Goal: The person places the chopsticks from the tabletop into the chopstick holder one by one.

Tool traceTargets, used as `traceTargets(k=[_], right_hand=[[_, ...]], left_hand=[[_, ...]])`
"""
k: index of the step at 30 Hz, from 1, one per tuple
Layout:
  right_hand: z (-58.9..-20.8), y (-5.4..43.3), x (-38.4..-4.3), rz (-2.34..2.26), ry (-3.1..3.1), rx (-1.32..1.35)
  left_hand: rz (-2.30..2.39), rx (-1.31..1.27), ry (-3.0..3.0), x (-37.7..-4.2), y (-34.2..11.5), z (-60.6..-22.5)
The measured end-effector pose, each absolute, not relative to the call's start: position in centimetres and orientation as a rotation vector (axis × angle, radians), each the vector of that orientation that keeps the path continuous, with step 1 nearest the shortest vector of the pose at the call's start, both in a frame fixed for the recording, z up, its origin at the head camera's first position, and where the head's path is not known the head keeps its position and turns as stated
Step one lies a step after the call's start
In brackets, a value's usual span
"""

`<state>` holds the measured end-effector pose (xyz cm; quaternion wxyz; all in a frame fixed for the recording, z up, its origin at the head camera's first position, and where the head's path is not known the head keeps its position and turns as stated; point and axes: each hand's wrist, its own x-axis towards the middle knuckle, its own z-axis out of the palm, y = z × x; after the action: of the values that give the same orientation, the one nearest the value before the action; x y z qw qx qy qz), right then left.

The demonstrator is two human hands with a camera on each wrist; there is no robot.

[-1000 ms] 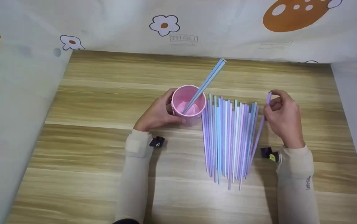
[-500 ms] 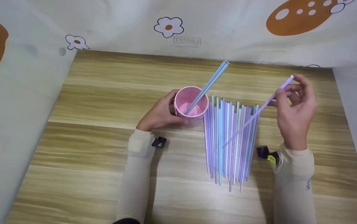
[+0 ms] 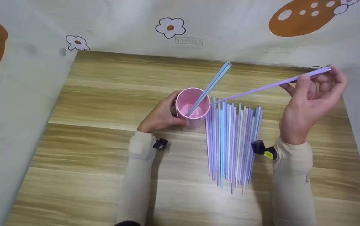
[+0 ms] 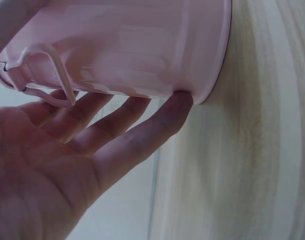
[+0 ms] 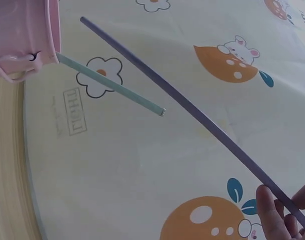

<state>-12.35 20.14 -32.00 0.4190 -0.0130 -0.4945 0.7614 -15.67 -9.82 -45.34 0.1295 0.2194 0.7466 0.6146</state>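
My left hand (image 3: 159, 114) grips a small pink pail (image 3: 195, 123) from the left, thumb in front; in the left wrist view, its fingers (image 4: 135, 142) lie along the wall. Two bluish chopsticks (image 3: 214, 81) lean out of the pail toward the back right. At the right, my right hand (image 3: 305, 106) pinches a purple chopstick (image 3: 258, 89) near its thick end. The thin end points left toward the pail's rim; the right wrist view shows it apart from the pail (image 5: 22, 30). Beneath it, many pastel chopsticks (image 3: 230, 141) lie side by side on the table.
The wood-grain table (image 3: 89, 147) meets a pale printed sheet (image 3: 120, 28) behind and at both sides. A black wrist camera (image 3: 160, 144) sits on the left cuff, and another black camera (image 3: 263, 150) on the right one.
My right hand has lifted the purple chopstick off the right side of the row, moved right and back, and turned it nearly level toward the pail. My left hand keeps holding the pail.
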Motion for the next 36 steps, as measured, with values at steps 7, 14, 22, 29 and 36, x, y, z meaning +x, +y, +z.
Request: traceTargets(k=[7, 14, 22, 29, 36], right_hand=[[-33.6, 19.0, -13.9, 1.844, -1.371, 0.073], [-35.0, 16.8, -14.9, 1.849, -1.516, 0.115], [-36.7, 14.6, -15.3, 1.759, -1.731, 0.211], [-37.9, 13.6, -15.5, 1.732, -1.838, 0.226], [-38.6, 13.0, -15.8, 1.709, -1.890, 0.248]], left_hand=[[1.774, 0.633, 2.186, -15.7, -9.8, -45.3], [1.786, 0.642, 2.175, -15.6, -9.9, -45.5], [1.784, 0.627, 2.178, -15.7, -9.8, -45.5], [1.785, 0.640, 2.186, -15.7, -9.8, -45.5], [1.792, 0.640, 2.182, -15.8, -9.8, -45.4]])
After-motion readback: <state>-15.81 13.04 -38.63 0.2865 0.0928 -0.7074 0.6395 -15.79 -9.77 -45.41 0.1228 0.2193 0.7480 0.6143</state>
